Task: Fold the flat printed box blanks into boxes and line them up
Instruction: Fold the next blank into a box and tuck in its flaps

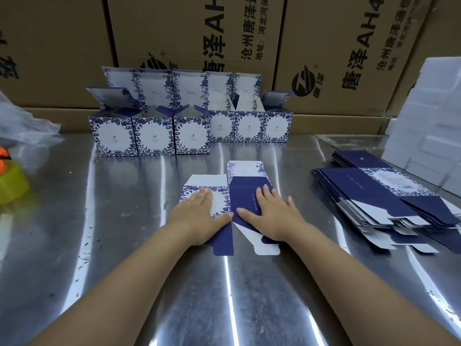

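Note:
One flat blue-and-white printed box blank [243,182] lies on the steel table [124,221] in front of me. My left hand [199,216] presses flat on its white floral panel. My right hand [272,216] presses flat on its dark blue panel, fingers straight. A fanned stack of flat blanks [384,201] lies to the right. Several folded boxes [154,136] with open lids stand in two rows at the back of the table, the right row [249,128] set further back.
Large brown shipping cartons [199,41] wall off the back. White foam trays [429,126] are stacked at the far right. At the left lie a yellow tape roll [12,183] and a crumpled plastic bag [22,121].

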